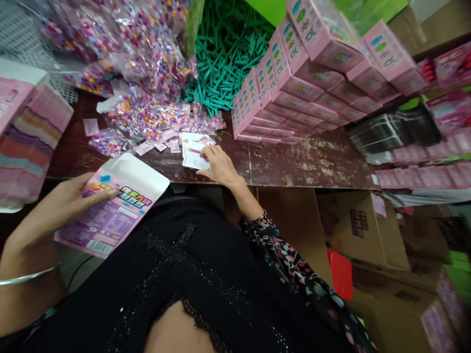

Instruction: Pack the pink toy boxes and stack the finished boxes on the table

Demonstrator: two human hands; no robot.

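My left hand [79,198] grips a flat pink-and-purple printed box [106,215] by its side, thumb on the printed face. The box's white end flap [147,174] stands open at the top, tilted towards the table. At the table's front edge, my right hand [221,164] has its thumb and fingers on a small stack of white printed cards [192,156]. Just behind the cards lie small pink sachets [171,133] and clear bags of colourful beads [147,115].
Pink boxes [290,93] stand stacked at the back right of the brown table [309,164]. Behind the beads is a heap of green pen-like sticks [228,59]. Flat pink cartons [33,132] are piled at left. Cardboard boxes [360,230] sit below, at right.
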